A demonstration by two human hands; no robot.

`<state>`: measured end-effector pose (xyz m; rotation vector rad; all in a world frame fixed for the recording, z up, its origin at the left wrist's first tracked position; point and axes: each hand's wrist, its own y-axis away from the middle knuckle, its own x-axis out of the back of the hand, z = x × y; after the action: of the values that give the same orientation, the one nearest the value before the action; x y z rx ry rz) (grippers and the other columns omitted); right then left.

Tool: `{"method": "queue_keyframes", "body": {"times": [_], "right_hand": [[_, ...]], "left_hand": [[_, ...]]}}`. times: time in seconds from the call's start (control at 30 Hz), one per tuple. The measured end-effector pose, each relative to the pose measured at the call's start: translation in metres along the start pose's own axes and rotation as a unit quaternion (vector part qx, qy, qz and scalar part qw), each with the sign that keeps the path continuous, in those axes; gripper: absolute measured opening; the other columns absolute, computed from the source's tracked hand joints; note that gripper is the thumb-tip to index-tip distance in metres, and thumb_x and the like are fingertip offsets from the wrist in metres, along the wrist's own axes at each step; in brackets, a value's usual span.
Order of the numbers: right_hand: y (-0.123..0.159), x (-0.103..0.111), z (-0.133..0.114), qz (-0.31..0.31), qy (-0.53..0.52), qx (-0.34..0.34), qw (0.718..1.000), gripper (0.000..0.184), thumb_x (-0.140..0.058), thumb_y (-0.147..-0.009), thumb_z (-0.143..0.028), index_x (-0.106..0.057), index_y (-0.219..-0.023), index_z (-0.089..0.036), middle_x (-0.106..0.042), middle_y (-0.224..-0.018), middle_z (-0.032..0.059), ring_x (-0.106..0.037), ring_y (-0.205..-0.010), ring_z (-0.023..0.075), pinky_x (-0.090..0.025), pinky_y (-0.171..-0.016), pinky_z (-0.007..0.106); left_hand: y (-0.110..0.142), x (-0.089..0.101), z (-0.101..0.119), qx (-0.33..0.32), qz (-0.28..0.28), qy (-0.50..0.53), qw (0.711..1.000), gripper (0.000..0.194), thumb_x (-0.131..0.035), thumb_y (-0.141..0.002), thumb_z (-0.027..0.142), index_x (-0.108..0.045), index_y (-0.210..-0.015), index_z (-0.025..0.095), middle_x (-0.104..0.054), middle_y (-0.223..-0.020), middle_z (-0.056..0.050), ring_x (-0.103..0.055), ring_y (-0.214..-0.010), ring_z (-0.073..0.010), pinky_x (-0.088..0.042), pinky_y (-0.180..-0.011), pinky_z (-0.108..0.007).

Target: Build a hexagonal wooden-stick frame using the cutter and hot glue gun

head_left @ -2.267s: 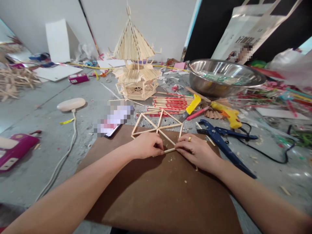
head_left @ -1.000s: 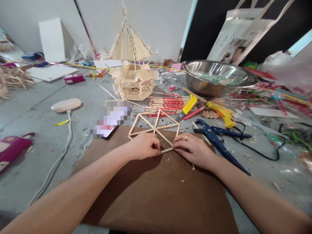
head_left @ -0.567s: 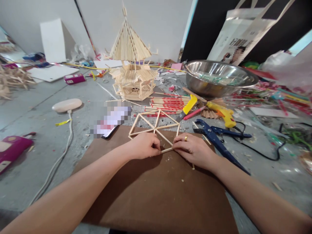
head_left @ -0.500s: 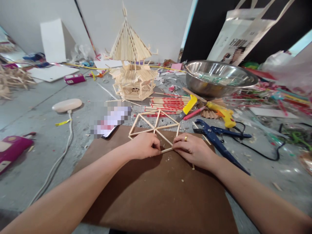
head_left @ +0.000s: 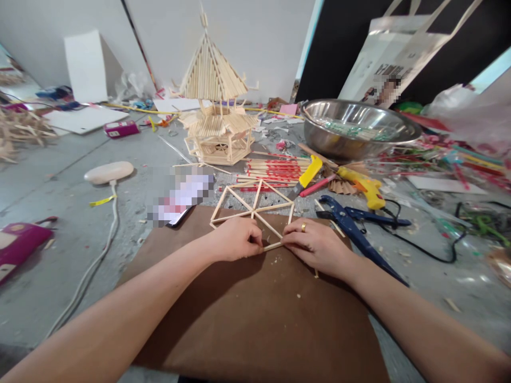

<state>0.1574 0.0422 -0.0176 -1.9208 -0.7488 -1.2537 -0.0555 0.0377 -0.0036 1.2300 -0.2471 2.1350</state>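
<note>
A flat hexagonal frame of thin wooden sticks (head_left: 273, 205), with spokes meeting in its middle, lies at the far edge of a brown board (head_left: 255, 324). My left hand (head_left: 236, 239) is closed in a pinch on the near side of the frame, at the left end of its front stick. At the near right corner my right hand (head_left: 317, 243), with a ring on one finger, pinches the same stick. The near left part of the frame is hidden behind my left hand. Beyond stands a pagoda model (head_left: 219, 125) built of similar sticks.
Red-marked sticks (head_left: 275, 170), a yellow-handled knife (head_left: 310, 171), a yellow glue gun (head_left: 365, 187) and blue cutters (head_left: 355, 234) lie right of and beyond the frame. A steel basin (head_left: 359, 149) stands behind them. A phone (head_left: 183, 199) and a white corded device (head_left: 108, 171) are to the left.
</note>
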Motion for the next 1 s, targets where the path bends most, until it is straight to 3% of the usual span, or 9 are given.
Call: {"method": "queue_keyframes", "body": {"times": [0.37,0.5,0.63,1.0], "right_hand": [[0.001,0.001,-0.001,-0.002,-0.042,-0.035,0.998,0.014,-0.044,-0.077,-0.017,-0.056,-0.085,-0.019,-0.059,-0.086,0.0044,-0.051,-0.084,0.0154,-0.042,-0.075,0.030],[0.001,0.006,0.000,-0.007,-0.037,-0.037,0.999,0.017,-0.045,-0.074,-0.014,-0.054,-0.088,-0.017,-0.058,-0.089,0.0052,-0.050,-0.086,0.0158,-0.042,-0.076,0.030],[0.001,0.007,0.003,0.000,0.008,-0.011,1.000,0.019,-0.044,-0.074,-0.011,-0.057,-0.086,-0.017,-0.059,-0.093,0.0057,-0.050,-0.090,0.0168,-0.040,-0.081,0.032],[0.000,0.002,0.008,-0.017,0.073,0.009,0.997,0.021,-0.040,-0.082,-0.019,-0.059,-0.090,-0.019,-0.059,-0.098,0.0049,-0.048,-0.096,0.0185,-0.036,-0.082,0.035]], "left_hand": [[0.004,-0.001,0.003,-0.013,0.023,-0.018,0.999,0.018,-0.049,-0.073,0.033,-0.060,-0.074,0.018,-0.059,-0.076,0.000,-0.051,-0.071,-0.0117,-0.039,-0.065,-0.023],[0.007,-0.007,0.010,-0.017,0.077,-0.089,0.993,0.024,-0.053,-0.070,0.041,-0.060,-0.076,0.018,-0.057,-0.076,-0.002,-0.049,-0.076,-0.0153,-0.038,-0.071,-0.029],[0.008,-0.014,0.017,-0.012,0.124,-0.156,0.980,0.021,-0.052,-0.072,0.038,-0.059,-0.072,0.018,-0.055,-0.074,-0.003,-0.047,-0.078,-0.0173,-0.036,-0.072,-0.033],[0.009,-0.016,0.022,-0.024,0.123,-0.207,0.970,0.018,-0.045,-0.076,0.029,-0.057,-0.068,0.017,-0.055,-0.069,-0.002,-0.044,-0.077,-0.0186,-0.031,-0.071,-0.035]]}}
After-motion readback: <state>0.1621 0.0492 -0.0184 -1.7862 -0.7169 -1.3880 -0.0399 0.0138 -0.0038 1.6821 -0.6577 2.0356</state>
